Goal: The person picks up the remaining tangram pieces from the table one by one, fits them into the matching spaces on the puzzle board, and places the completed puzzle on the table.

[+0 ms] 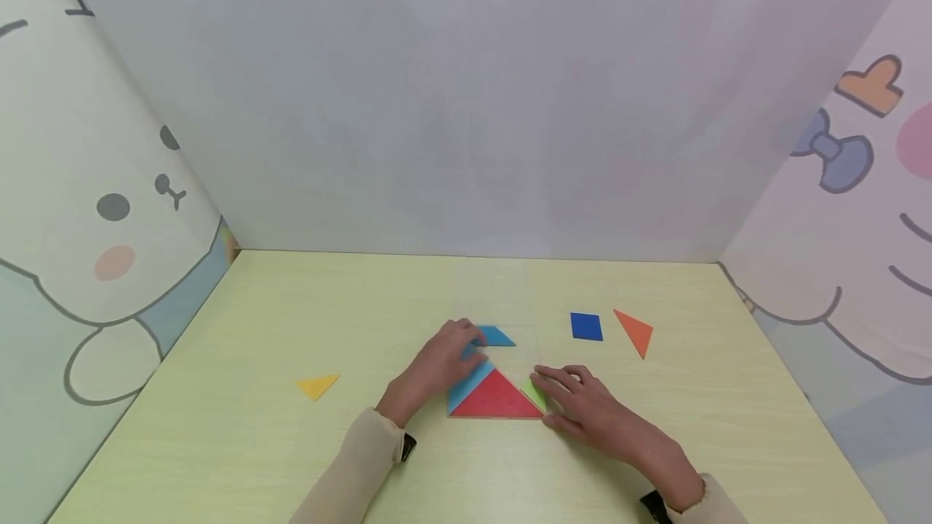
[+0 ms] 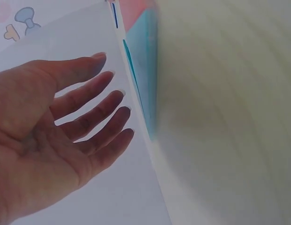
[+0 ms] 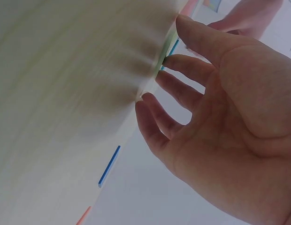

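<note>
At the middle of the table, a red triangle (image 1: 497, 399) lies with its long side toward me. A light blue triangle (image 1: 466, 389) borders its left side and a green piece (image 1: 535, 392) its right. Above them is a blue piece with a slanted right end (image 1: 497, 336). My left hand (image 1: 446, 358) is over the light blue triangle and partly hides both blue pieces. In the left wrist view its fingers are spread and gently bent, with nothing between them. My right hand (image 1: 588, 411) has its fingertips at the green piece and covers part of it; thumb and fingers stay apart.
Right of the group lie a dark blue square (image 1: 586, 327) and an orange triangle (image 1: 637, 333). A yellow triangle (image 1: 318, 386) sits to the left. A plain pale wall (image 1: 480, 120) rises at the table's back edge, with cartoon-printed panels on both sides.
</note>
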A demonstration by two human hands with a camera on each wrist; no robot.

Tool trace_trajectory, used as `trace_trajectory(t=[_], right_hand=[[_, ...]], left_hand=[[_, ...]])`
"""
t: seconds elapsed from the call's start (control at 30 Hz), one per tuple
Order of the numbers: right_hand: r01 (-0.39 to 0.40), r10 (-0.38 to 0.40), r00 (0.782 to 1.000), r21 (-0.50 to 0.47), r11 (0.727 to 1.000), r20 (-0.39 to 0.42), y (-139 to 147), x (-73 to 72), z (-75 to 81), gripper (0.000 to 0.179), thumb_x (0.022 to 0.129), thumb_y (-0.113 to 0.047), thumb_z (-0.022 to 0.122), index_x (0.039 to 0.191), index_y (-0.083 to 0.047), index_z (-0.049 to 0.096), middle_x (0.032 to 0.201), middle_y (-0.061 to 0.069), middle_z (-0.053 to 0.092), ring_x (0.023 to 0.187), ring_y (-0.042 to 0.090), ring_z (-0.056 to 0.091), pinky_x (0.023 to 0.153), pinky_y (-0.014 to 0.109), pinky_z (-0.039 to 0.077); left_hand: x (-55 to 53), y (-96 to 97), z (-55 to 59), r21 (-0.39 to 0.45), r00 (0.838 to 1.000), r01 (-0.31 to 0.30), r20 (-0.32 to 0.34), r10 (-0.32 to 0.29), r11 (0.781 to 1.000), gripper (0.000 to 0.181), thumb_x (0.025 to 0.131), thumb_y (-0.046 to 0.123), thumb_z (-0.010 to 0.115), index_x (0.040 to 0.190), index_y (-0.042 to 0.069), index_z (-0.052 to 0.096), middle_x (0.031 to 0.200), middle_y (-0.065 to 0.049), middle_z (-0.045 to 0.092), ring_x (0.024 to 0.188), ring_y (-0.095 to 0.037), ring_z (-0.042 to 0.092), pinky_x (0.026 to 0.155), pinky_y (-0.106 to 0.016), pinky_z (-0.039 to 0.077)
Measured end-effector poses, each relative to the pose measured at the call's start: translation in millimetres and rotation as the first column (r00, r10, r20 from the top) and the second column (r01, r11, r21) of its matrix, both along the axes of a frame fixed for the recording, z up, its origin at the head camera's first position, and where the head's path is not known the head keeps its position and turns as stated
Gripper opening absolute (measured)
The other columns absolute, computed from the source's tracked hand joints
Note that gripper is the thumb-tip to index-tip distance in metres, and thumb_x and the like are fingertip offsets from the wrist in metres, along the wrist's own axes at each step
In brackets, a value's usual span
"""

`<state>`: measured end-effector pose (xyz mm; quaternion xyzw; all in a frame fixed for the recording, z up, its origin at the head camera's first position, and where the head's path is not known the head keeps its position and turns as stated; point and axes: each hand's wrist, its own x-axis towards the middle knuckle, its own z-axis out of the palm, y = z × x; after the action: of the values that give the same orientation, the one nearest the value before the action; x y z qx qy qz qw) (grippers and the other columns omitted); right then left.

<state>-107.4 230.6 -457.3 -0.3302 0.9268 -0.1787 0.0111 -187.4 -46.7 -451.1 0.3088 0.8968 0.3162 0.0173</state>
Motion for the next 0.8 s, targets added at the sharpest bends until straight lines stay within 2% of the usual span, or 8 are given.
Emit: trace_trajectory(t=[0.3,0.57,0.8], right_hand=[[0.020,-0.021,0.999,0.012,1.000,0.041,0,0.1,1.3,0.057,0.100,-0.029,0.068,0.151,-0.007,0.051,0.152,0.010,0.050,0.129,0.035,0.048,0.097,0.056,0.049],[0.023,-0.023,0.998,0.003,1.000,0.053,0,-0.6,0.4,0.058,0.100,-0.028,0.068,0.150,-0.006,0.051,0.152,0.012,0.050,0.129,0.037,0.048,0.097,0.058,0.048],[0.021,-0.021,0.997,-0.002,1.000,0.070,0,-0.8,0.2,0.058,0.100,-0.028,0.067,0.151,-0.007,0.050,0.153,0.011,0.049,0.130,0.037,0.047,0.098,0.059,0.047]], left_hand=[[11.8,1.8,3.5,-0.072,0.999,0.042,-0.019,-0.044,0.997,0.015,0.094,0.014,0.077,0.105,0.007,0.068,0.110,-0.008,0.062,0.111,-0.025,0.058,0.092,-0.035,0.056],[22.3,-0.2,2.6,-0.124,0.998,0.059,-0.026,-0.063,0.991,0.022,0.091,0.019,0.080,0.108,0.009,0.067,0.107,-0.005,0.059,0.100,-0.017,0.056,0.086,-0.025,0.055],[33.9,-4.0,-1.5,-0.149,0.993,0.092,-0.054,-0.101,0.985,0.028,0.092,0.024,0.080,0.111,0.009,0.067,0.107,-0.003,0.057,0.101,-0.016,0.052,0.084,-0.022,0.052]])
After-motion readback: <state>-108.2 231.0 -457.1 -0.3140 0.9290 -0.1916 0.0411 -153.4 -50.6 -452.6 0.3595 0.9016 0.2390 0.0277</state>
